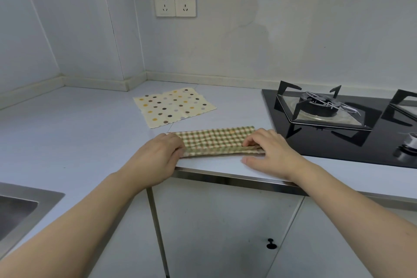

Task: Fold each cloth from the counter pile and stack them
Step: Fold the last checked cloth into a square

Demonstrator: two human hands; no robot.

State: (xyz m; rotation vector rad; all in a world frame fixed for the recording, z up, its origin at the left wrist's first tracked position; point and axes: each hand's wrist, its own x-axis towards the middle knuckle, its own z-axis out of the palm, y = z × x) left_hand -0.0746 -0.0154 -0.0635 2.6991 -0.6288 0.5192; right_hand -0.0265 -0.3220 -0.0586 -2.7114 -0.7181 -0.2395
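A green and cream checked cloth lies folded into a long narrow strip near the counter's front edge. My left hand grips its left end, fingers curled over the fabric. My right hand pinches the right end, with the thumb on the counter just in front of the strip. Behind the strip a cream cloth with coloured dots lies spread flat on the counter, apart from both hands.
A black gas hob with burner grates sits right of the checked cloth, close to my right hand. A steel sink is at the lower left. The white counter ends in a metal-edged front above cabinet doors. Wall sockets are behind.
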